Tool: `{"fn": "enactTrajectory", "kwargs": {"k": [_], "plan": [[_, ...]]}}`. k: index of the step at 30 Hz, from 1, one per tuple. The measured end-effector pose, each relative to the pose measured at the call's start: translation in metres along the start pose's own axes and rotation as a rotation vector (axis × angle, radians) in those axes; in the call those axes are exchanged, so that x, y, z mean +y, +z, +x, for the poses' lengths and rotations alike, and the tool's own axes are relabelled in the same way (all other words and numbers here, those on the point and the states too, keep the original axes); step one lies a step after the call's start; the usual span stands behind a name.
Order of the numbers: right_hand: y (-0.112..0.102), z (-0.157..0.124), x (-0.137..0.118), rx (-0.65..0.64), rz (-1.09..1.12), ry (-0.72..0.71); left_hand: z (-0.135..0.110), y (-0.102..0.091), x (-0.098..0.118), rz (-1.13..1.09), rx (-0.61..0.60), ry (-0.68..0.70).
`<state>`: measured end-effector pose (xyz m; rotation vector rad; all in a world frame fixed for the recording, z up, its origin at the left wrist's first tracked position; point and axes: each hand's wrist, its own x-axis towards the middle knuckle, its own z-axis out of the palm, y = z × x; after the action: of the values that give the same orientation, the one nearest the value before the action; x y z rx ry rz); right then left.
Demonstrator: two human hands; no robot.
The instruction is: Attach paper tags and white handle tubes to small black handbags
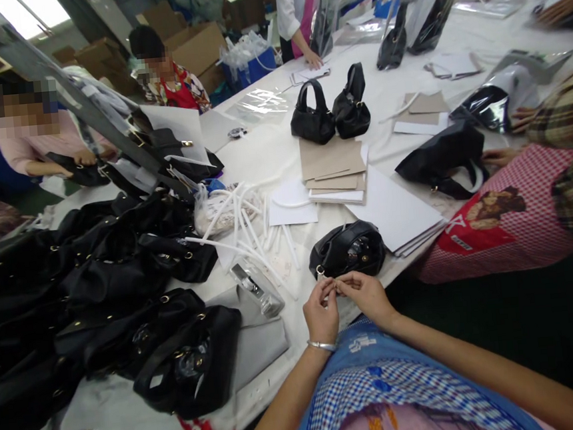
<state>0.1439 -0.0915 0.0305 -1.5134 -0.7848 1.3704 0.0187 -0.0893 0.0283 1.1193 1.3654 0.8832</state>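
A small black handbag (345,244) with gold rings lies at the table's near edge, just beyond my hands. My left hand (321,309), with a silver bangle on its wrist, pinches close to the bag's ring. My right hand (366,295) meets it from the right, its thumb and forefinger also pinched together. Whatever sits between the fingertips is too small to make out. Beside the bag on the right is a stack of white sheets (399,212). A clear tape dispenser (257,290) rests to the left.
Black handbags (106,277) are heaped on the left. White tubes (247,228) lie beside a plastic bag. Brown card pieces (332,161) are stacked behind the near bag, below two upright handbags (312,116). A co-worker at the right handles a black bag (445,157); others stand around the table.
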Motion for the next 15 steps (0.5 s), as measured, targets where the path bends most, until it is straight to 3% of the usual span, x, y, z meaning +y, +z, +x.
{"fn": "enactTrajectory", "kwargs": {"k": [5,10,15], "plan": [[-0.022,-0.008,0.01,-0.136,-0.165,-0.063,0.006,-0.01,0.001,-0.048,-0.136,-0.081],[-0.048,-0.014,0.037,-0.018,-0.339,-0.039,0.018,-0.017,-0.011,0.162,0.054,0.035],[-0.044,-0.006,0.059,-0.05,-0.474,-0.05,0.026,-0.008,-0.04,0.308,-0.025,-0.008]]}}
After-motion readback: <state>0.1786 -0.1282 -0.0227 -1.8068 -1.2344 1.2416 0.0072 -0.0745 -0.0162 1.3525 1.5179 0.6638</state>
